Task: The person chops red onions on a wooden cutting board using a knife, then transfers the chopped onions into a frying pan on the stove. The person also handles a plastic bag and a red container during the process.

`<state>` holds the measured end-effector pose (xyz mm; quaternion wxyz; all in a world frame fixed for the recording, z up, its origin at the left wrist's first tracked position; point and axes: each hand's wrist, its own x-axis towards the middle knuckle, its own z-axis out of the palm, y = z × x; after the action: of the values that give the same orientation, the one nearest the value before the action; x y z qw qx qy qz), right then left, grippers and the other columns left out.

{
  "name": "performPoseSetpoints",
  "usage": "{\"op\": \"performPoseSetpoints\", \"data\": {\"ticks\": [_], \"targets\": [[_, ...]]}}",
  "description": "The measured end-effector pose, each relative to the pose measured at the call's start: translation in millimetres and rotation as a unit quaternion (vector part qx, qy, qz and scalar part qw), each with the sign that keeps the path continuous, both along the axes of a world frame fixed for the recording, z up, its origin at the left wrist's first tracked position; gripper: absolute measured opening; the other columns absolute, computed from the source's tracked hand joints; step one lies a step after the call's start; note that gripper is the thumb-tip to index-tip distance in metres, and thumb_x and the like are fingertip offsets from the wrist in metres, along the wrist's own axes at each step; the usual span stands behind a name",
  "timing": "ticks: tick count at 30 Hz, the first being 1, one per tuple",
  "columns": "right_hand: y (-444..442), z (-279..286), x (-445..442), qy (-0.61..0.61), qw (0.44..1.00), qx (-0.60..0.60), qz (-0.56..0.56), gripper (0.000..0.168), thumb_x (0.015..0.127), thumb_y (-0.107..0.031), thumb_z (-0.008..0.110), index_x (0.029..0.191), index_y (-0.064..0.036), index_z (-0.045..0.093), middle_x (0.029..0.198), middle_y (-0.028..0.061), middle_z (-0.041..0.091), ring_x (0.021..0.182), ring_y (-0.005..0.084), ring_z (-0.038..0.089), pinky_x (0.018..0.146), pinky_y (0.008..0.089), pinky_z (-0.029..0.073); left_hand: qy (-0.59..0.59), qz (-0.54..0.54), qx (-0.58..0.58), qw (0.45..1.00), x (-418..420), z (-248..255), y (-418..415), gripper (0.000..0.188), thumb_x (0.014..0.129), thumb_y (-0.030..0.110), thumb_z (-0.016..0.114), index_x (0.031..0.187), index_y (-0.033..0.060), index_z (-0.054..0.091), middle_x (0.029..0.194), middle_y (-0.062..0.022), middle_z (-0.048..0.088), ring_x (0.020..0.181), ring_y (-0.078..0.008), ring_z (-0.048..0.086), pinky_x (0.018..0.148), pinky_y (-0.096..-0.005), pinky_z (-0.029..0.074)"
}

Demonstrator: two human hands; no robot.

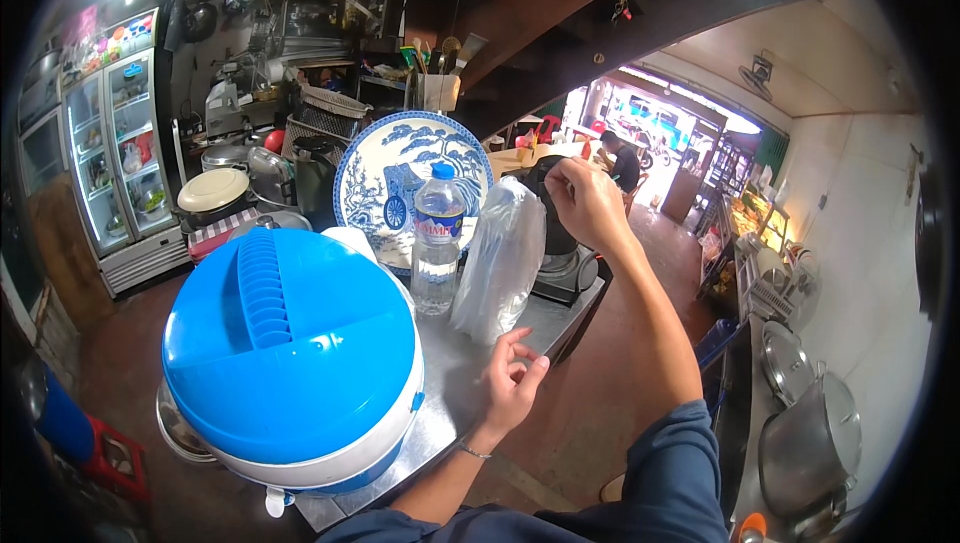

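My right hand [583, 202] is raised at the top of a clear plastic bag [504, 262], its fingers bent together; whether it pinches anything I cannot tell. Below it, near the bag's lower end, my left hand [514, 378] has its fingers curled and apart, with nothing in it. The bag stands upright on a metal table [446, 363]. Left of the bag is a water bottle [437, 243] with a blue cap, in front of a blue and white patterned plate [367, 160]. A large cooler with a blue lid [337, 303] takes up the table's left side.
A dark appliance with a grey base [574, 277] is behind the bag. At the right, a large metal pot [810, 438] and a metal lid [787, 367] rest on a side counter. A glass-door fridge [112, 160] is at the left. A person [622, 160] sits far back.
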<state>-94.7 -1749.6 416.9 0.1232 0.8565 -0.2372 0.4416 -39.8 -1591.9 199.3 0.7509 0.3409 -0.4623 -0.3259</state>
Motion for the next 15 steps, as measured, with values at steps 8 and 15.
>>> {"op": "performPoseSetpoints", "data": {"ticks": [8, 15], "targets": [[-2, -5, 2, 0.065, 0.998, 0.001, -0.013, 0.01, 0.078, -0.014, 0.067, 0.079, -0.004, 0.068, 0.079, 0.0136, 0.067, 0.078, 0.0343, 0.067, 0.069, 0.0417, 0.053, 0.004, 0.046, -0.002, 0.999, 1, -5, 1, 0.051, 0.09, 0.005, 0.065, 0.135, -0.0013, 0.042, 0.097, -0.0088, 0.058, 0.077, -0.008, 0.057, 0.063, -0.0207, 0.048], [7, 14, 4, 0.175, 0.979, 0.06, -0.084, 0.011, 0.075, -0.016, 0.068, 0.078, -0.005, 0.07, 0.072, 0.0127, 0.069, 0.073, 0.0319, 0.069, 0.068, 0.0424, 0.054, 0.034, 0.116, -0.013, 0.993, 9, -24, -7, 0.071, 0.086, 0.007, 0.069, 0.144, 0.0028, 0.027, 0.101, -0.0112, 0.058, 0.071, -0.0084, 0.052, 0.055, -0.0211, 0.042]]}}
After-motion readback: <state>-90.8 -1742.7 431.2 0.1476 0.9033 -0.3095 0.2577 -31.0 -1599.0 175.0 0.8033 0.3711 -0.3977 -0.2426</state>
